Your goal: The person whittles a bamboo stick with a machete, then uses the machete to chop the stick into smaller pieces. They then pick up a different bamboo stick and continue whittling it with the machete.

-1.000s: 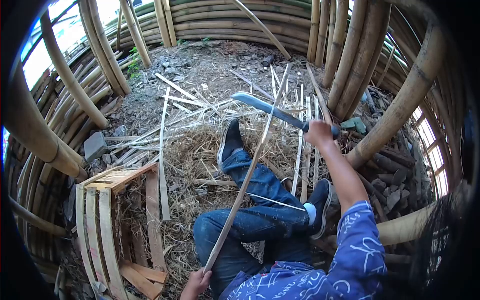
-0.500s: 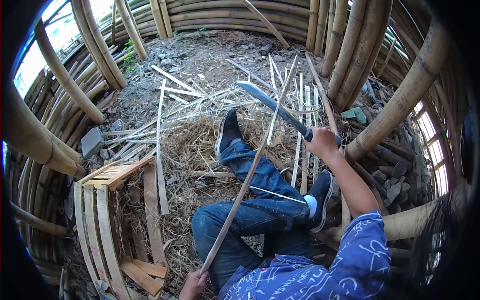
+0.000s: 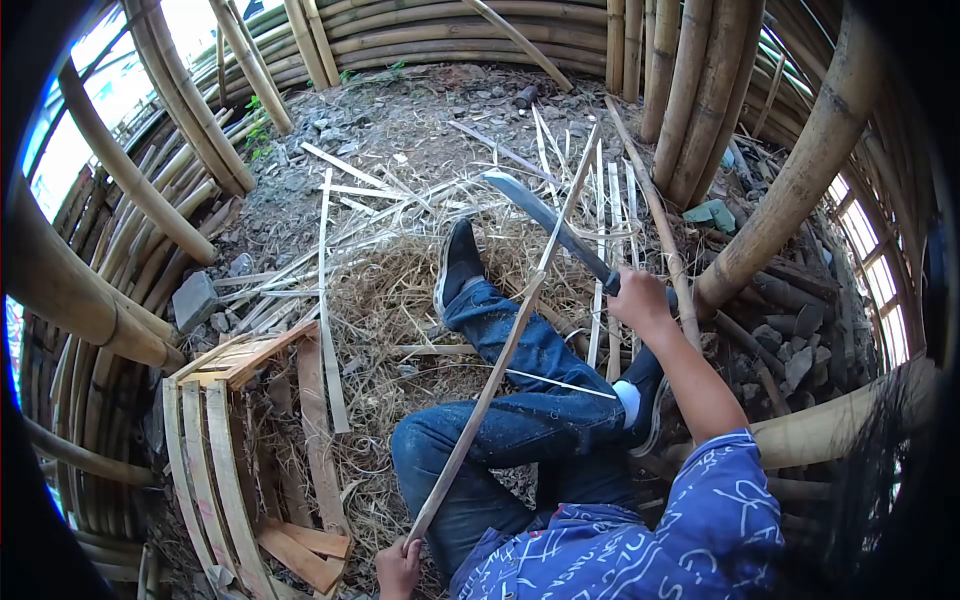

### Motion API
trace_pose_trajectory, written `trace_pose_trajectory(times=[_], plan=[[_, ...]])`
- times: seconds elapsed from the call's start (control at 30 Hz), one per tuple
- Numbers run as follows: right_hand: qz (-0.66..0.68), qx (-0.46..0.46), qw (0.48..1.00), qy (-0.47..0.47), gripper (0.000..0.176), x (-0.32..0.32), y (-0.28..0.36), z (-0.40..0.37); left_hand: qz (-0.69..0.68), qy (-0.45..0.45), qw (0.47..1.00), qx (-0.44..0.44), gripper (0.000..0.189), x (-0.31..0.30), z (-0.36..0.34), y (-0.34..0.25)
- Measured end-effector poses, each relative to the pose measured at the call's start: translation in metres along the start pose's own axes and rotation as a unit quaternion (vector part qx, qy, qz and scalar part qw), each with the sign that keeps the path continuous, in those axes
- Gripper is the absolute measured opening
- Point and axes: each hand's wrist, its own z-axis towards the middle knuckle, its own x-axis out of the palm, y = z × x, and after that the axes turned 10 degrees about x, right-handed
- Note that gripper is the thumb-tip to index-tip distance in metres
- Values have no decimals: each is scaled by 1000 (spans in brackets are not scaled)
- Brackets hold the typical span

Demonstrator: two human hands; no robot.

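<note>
My right hand (image 3: 641, 300) is wrapped round the dark handle of a machete (image 3: 550, 220), its long curved blade pointing up and to the left. At the bottom of the view my left hand (image 3: 399, 568) grips the lower end of a long bamboo strip (image 3: 482, 410). The strip slants up across my bent leg, and its upper part crosses the blade. My jeans-clad legs (image 3: 500, 435) are folded on the ground, with one dark shoe (image 3: 460, 262) stretched forward among the shavings.
A slatted wooden crate (image 3: 205, 450) stands at the left. Split bamboo strips (image 3: 330, 300) and curly shavings (image 3: 385, 290) cover the ground. Thick bamboo poles (image 3: 800, 190) rise on both sides, and a grey block (image 3: 194, 301) sits at the left. Broken stones (image 3: 795, 365) lie at the right.
The machete has shifted slightly down and right along the strip. The strip's upper end is a little lower, and my left hand has moved slightly right. The whole view has also shifted slightly.
</note>
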Motion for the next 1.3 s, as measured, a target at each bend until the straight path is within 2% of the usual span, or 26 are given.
trace_pose_trajectory(times=[0.07, 0.17, 0.23, 0.27, 0.33, 0.4, 0.43, 0.47, 0.5, 0.53, 0.57, 0.63, 0.67, 0.7, 0.77, 0.8, 0.9, 0.97, 1.0, 1.03, 1.1, 1.3], plan=[[-17, -1, 1000, 1, 26, 2, 1, -7, 9, -12, 1000, -2, 26, -3, 2, -7], [-83, -106, 990, 35, 22, 13, 8, -28, 18, -10, 1000, 7, 31, 1, 4, 2], [-54, -179, 981, 59, 23, 14, 21, -46, 47, 3, 999, 12, 32, 2, 2, 12], [-54, -179, 980, 60, 23, 14, 25, -54, 47, 3, 999, 11, 32, 1, 1, 12], [-53, -272, 958, 77, 20, 15, 32, -63, 48, -9, 999, 14, 33, -4, 2, 2], [-98, -298, 949, 45, 16, 12, 28, -46, 33, -13, 999, 16, 32, 0, -5, 22], [-152, -227, 961, 29, 16, 21, 9, -12, 16, -10, 1000, 19, 30, 2, -7, 32], [-104, -163, 981, 14, 17, 33, -30, 24, 17, -2, 1000, 13, 30, 3, -16, 34], [-74, 36, 997, -1, 20, 22, -48, 49, 41, 8, 999, 31, 29, 2, -15, 37], [-69, 67, 995, 24, 24, -5, -44, 46, 64, 10, 996, 55, 27, 0, -5, 38], [-70, 66, 995, 25, 24, -2, -43, 40, 63, 10, 997, 54, 27, -6, -6, 37], [-163, 41, 986, -10, 26, -4, -44, 41, 0, 67, 997, -33, 24, -8, 9, 31], [-132, 50, 990, 24, 25, -4, -45, 40, -16, 57, 998, -29, 26, -4, 7, 40], [-91, 33, 995, -2, 24, 1, -52, 38, -16, 61, 998, -23, 26, 6, 3, 58], [-35, 64, 997, -26, 22, -24, -41, 23, -89, 59, 994, 1, 22, 37, -5, 103], [-6, 65, 998, -27, 21, -24, -44, 22, -86, 58, 993, 51, 21, 45, -6, 122], [54, 81, 995, -1, 21, -14, -55, 21, -53, 61, 996, 32, 28, 14, 8, 71], [111, 60, 991, 44, 23, 4, -63, 28, -63, 56, 996, 25, 29, 15, 8, 70], [132, 70, 985, 92, 25, 5, -60, 28, -72, 66, 995, 0, 29, 13, 9, 68], [133, 67, 984, 93, 25, 9, -55, 25, -81, 76, 993, -27, 29, 11, 8, 65], [215, 103, 962, 131, 26, 20, -43, 16, -82, 71, 994, -23, 29, 9, 8, 60], [148, 126, 977, 92, 29, 35, -26, 1, -115, 70, 990, -29, 27, 3, 6, 46]])
